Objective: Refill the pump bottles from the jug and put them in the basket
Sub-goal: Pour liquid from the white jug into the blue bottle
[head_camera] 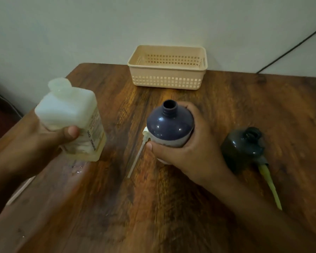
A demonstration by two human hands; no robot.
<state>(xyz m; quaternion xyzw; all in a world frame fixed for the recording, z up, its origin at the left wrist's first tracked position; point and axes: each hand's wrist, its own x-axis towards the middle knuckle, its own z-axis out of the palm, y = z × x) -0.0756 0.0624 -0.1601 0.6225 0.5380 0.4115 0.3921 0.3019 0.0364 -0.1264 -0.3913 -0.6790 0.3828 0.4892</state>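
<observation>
Near the tabletop (171,207) centre, the right hand (188,152) fingers are gripping the open navy plastic pump bottle (169,125); the left hand (35,143) fingers are holding the translucent white plastic jug (69,114) aloft; the beige slotted basket (167,77) is sitting at the far edge.

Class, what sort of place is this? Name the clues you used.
Probably a room in a home: a dark wooden table stands against a plain pale wall, a beige slotted plastic basket sits on it, and a thin black cable runs up the wall.

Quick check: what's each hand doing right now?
Left hand: closed around the white jug.
Right hand: closed around the open-necked blue pump bottle.
</observation>
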